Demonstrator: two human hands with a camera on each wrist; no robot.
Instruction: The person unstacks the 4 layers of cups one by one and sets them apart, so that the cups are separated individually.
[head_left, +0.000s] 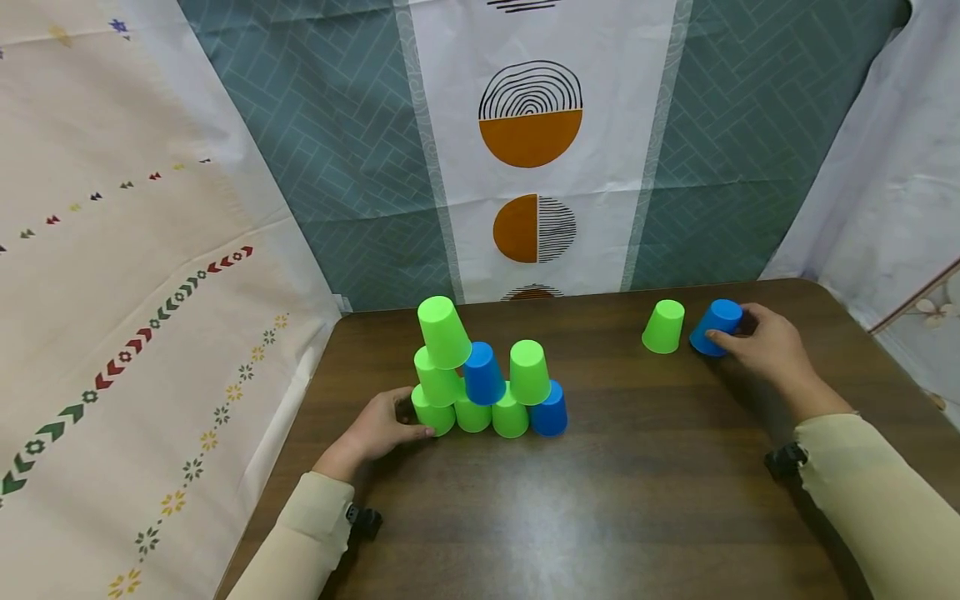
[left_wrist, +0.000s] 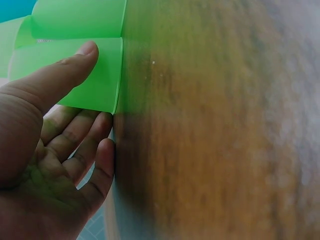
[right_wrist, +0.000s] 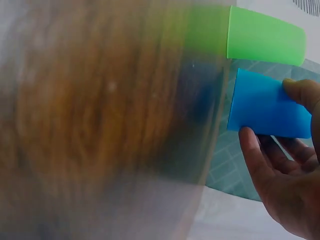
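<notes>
On the left of the table, upside-down plastic cups form a stepped stack. Its bottom row has several cups, with a green cup [head_left: 431,414] at the left end and a blue cup [head_left: 550,412] at the right. A second row holds a green, a blue [head_left: 483,375] and a green cup [head_left: 529,372]; one green cup [head_left: 442,332] tops the left side. My left hand [head_left: 378,429] holds the bottom-left green cup between thumb and fingers. At the back right, my right hand [head_left: 771,343] grips another blue cup [right_wrist: 267,105], upside down beside a lone green cup [head_left: 663,327].
The brown wooden table [head_left: 630,500] lies under everything, its back edge close behind the two right-hand cups. A patterned teal and white cloth [head_left: 360,167] hangs behind it. White cloths hang on both sides.
</notes>
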